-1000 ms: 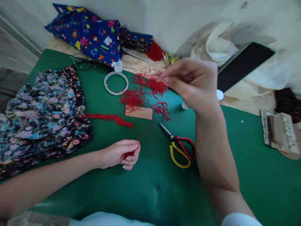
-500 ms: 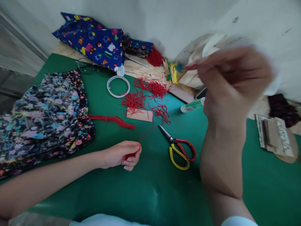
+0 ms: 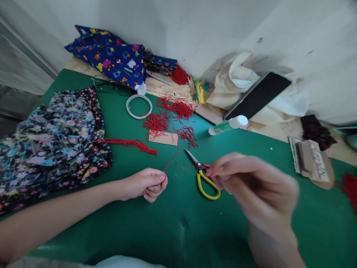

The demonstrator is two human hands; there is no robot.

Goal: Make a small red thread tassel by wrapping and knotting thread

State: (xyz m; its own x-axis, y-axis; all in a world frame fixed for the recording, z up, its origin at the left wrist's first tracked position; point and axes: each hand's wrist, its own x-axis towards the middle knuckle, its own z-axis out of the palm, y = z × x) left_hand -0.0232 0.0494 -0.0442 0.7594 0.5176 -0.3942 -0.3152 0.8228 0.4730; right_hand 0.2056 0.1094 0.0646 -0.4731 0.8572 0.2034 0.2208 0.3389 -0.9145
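My left hand (image 3: pixel 152 185) is closed in a pinch on a red thread (image 3: pixel 170 160), which runs up from the fingertips to the loose tangle. Further right, my right hand (image 3: pixel 251 186) is slightly blurred, thumb and fingers pinched together on thin red thread; faint strands trail leftward from it. It hovers over the red handle of the scissors (image 3: pixel 208 186), whose yellow handle shows and whose blades point up-left. Behind lie tangled red threads (image 3: pixel 157 123), partly over a small beige card (image 3: pixel 164 138). A bundled red tassel (image 3: pixel 131 143) lies above my left hand.
Floral cloth (image 3: pixel 55 137) covers the table's left side. Along the back are a blue patterned cloth (image 3: pixel 111 57), glasses, a white ring (image 3: pixel 138 107), a glue stick (image 3: pixel 227 125) and a leaning phone (image 3: pixel 260 95). Stacked card pieces (image 3: pixel 309 160) lie at the right on the green tabletop (image 3: pixel 139 230).
My right hand has dropped from high at the upper right down to beside the scissors, uncovering the phone and glue stick. My left hand keeps its pinch in nearly the same place.
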